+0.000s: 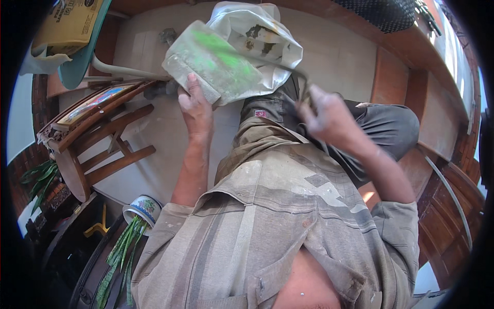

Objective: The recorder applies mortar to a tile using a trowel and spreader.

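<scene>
At 11 o'clock, a pale slab [218, 69], dusted bright green, overlaps a white bag [289, 47] at 12 o'clock. The left hand [196, 110], between 10 and 11 o'clock, has its grip clasped on the slab's near edge, thumb on top, fingers hidden. The right hand [325, 110], at 2 o'clock, has its grip curled round a dark, motion-blurred tool [303, 77] extending toward the slab.
</scene>
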The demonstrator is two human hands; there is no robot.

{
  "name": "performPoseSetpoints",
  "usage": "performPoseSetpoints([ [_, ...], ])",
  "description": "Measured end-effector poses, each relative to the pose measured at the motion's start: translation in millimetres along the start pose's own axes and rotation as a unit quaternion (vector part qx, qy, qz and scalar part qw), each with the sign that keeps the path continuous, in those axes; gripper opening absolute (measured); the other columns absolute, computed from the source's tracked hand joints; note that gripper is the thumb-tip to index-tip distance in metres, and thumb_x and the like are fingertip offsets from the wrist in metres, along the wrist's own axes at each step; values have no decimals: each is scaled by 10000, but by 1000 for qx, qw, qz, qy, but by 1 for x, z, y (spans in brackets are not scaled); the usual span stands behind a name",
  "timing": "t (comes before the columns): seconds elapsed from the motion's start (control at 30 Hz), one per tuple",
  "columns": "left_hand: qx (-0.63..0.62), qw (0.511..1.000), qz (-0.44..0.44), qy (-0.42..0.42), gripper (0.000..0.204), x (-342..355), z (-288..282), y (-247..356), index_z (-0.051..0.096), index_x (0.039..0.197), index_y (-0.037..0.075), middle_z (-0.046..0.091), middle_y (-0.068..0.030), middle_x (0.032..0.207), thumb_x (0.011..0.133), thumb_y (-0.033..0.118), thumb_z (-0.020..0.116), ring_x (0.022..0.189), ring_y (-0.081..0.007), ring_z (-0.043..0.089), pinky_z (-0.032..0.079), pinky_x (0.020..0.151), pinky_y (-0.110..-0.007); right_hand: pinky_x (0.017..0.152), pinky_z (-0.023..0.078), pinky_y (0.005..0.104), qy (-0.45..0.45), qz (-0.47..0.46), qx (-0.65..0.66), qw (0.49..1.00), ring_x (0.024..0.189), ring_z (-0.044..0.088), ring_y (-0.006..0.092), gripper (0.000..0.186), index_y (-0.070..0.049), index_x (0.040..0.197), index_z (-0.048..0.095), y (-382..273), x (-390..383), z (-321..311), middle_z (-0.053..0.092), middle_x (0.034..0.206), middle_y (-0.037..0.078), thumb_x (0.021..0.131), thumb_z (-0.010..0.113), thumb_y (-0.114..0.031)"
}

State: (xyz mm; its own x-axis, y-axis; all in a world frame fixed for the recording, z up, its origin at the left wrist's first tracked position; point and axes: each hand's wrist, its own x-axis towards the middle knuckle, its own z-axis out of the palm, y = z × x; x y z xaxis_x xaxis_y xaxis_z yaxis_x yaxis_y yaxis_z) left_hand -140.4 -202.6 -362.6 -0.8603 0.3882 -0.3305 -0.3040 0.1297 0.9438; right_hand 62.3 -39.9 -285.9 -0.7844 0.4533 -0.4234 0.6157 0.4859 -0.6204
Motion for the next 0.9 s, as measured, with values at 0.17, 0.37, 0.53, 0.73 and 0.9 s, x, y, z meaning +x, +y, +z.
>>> performPoseSetpoints([
  [0.17, -13, 989, 98, 107, 540, -2, 24, -15, 473, 1125, -107, 588, -164, 1019, 972, 409, 513, 938, -205, 576, 482, 825, -322, 686, 495, 513, 64, -33, -40, 997, 744, 625, 447, 276, 33, 881, 495, 18, 9, 66, 617, 754, 275, 898, 547, -237],
  [0.37, -32, 980, -78, 178, 566, 5, 11, -23, 474, 952, -99, 570, -165, 954, 941, 462, 551, 860, -207, 567, 487, 710, -303, 685, 499, 517, 55, -1, -38, 998, 727, 634, 438, 263, 34, 873, 507, 17, 17, 61, 622, 748, 278, 888, 546, -227],
  [0.53, -27, 989, -31, 144, 590, 9, 5, -34, 477, 964, -115, 567, -167, 970, 938, 470, 552, 862, -205, 566, 486, 696, -294, 674, 495, 519, 73, 44, -56, 995, 706, 627, 437, 253, 25, 860, 503, 31, 32, 69, 614, 722, 270, 891, 543, -223],
  [0.73, -66, 982, -91, 149, 508, -6, 10, -13, 479, 1058, -100, 570, -127, 1009, 961, 394, 548, 890, -183, 555, 476, 774, -296, 695, 487, 524, 87, 40, -49, 994, 750, 612, 473, 302, 54, 897, 536, 38, 31, 68, 605, 745, 300, 892, 546, -247],
  [0.9, 123, 976, 137, -112, 422, -21, -4, 8, 423, 1270, -37, 570, -104, 1156, 958, 202, 575, 1006, -176, 558, 459, 882, -299, 503, 499, 323, 84, 97, 381, 915, 693, 672, 225, 310, 12, 1001, 607, 11, 43, 10, 644, 718, 110, 850, 689, -246],
])
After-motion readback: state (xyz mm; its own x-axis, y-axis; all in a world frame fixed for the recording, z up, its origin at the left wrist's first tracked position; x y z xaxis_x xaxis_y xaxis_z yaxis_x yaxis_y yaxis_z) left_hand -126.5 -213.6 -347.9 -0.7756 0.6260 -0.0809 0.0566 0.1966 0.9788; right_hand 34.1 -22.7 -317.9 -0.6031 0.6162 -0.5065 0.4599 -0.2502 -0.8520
